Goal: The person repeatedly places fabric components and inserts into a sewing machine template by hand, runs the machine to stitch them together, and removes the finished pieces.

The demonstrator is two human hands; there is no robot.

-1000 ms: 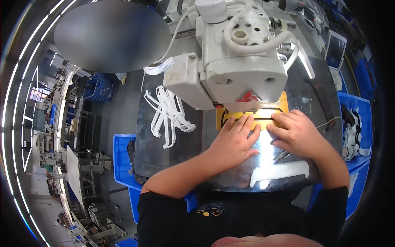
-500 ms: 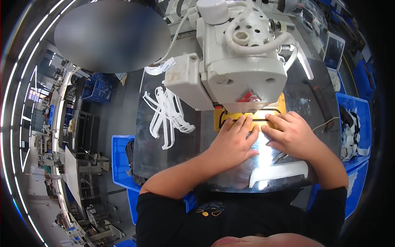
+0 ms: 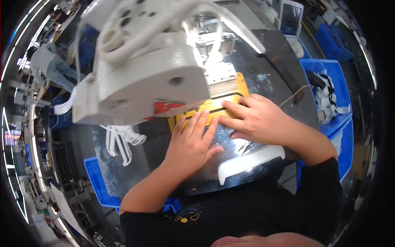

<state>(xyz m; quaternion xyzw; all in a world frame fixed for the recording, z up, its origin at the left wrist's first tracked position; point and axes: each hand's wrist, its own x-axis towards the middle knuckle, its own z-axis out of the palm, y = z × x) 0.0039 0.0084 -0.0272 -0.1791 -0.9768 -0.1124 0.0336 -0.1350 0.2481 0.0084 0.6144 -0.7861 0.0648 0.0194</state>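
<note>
A yellow plate with black-edged slots [image 3: 232, 98] lies flat on the dark metal table, partly under the sewing machine head [image 3: 152, 78]. My left hand [image 3: 191, 144] rests its spread fingertips on the plate's near edge at its left part. Just to the right, my right hand [image 3: 253, 119] touches the plate with its fingers apart. Near my right hand's thumb lie small dark snips [image 3: 245, 147]. A white curved strip [image 3: 251, 162] sits at the table's near edge. White toothed strips [image 3: 121, 140] are piled at the left, partly hidden by the machine.
Blue bins stand at the right, one holding black and white pieces [image 3: 325, 99], and another blue bin [image 3: 101, 185] at the left. A dark bar [image 3: 284, 76] and a cord lie on the table's right side. Another person [image 3: 53, 66] is in the far left background.
The camera view has turned and shifted, so the machine appears larger and farther left. More of the plate's right side shows. Both hands remain on the plate.
</note>
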